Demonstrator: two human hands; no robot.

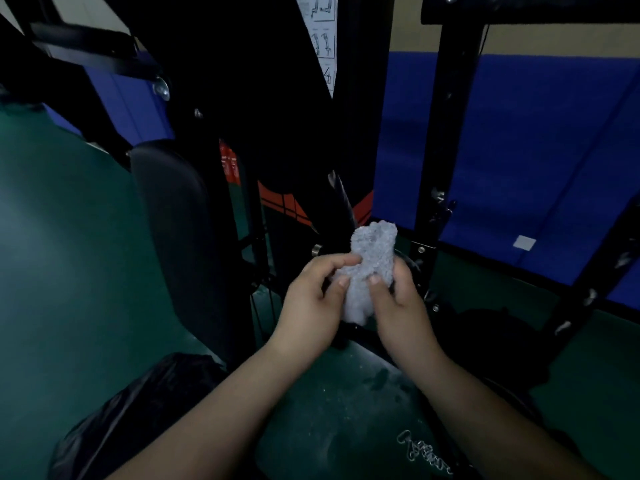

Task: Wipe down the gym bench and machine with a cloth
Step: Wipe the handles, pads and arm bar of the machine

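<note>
Grey cloth (372,268) bunched between both hands, mid-frame, in front of black machine frame (429,168). L hand (313,303) & R hand (398,299): fingers pinching cloth. Padded bench (169,209) at left, untouched.

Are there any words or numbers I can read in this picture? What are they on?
No text here can be read.
White chart on the machine: only small exercise drawings; any print is too blurred.
Red sticker on the machine: marks too small and dark to read.
Cloth, held in the left hand and right hand: no writing.
</note>
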